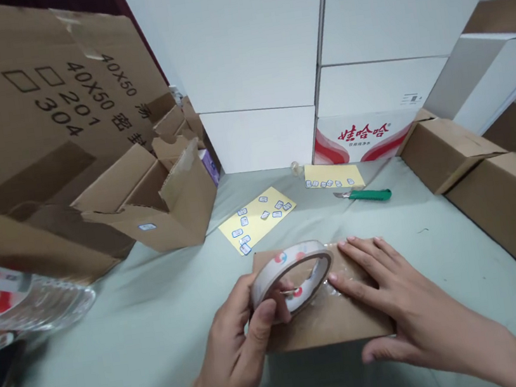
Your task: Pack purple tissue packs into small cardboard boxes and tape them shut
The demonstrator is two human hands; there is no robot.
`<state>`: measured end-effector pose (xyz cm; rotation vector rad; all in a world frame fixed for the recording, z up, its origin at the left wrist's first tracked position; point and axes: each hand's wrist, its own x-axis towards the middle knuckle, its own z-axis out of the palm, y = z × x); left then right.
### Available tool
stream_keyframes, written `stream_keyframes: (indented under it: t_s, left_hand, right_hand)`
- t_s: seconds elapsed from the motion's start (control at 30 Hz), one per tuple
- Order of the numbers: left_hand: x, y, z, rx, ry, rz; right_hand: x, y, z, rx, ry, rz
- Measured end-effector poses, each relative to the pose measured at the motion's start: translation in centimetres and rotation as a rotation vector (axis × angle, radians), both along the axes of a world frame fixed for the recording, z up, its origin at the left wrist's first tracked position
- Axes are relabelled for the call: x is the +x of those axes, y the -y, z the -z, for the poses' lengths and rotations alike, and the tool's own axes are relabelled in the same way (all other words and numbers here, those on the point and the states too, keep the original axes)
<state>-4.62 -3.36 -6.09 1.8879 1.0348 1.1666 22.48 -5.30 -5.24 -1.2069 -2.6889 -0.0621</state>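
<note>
My left hand grips a roll of clear tape, thumb on its outer side and fingers through the core. The roll stands tilted on a small flat cardboard box lying on the pale green table. A strip of tape runs from the roll onto the box top. My right hand lies flat on the box, fingers spread, pressing its right half, fingertips next to the tape strip.
A green utility knife and two yellow sheets with small stickers lie beyond the box. Open cardboard boxes stand at the left, closed brown boxes at the right, white cartons behind. A plastic bottle lies far left.
</note>
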Motion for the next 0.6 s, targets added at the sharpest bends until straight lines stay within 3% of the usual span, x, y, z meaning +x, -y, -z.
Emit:
stream_keyframes:
  t_s: [0.2, 0.5, 0.6]
  left_hand:
    - [-0.1, -0.4, -0.6, -0.085, 0.032, -0.146]
    - [0.2, 0.1, -0.1, -0.084, 0.152, -0.113]
    - [0.2, 0.1, 0.3, -0.122, 0.192, -0.074]
  right_hand:
    - [0.4, 0.0, 0.3, 0.014, -0.047, -0.003]
    - [-3.1, 0.3, -0.6, 0.044, 0.009, -0.046]
    - [-1.8, -0.4, -1.7, -0.063, -0.099, -0.110]
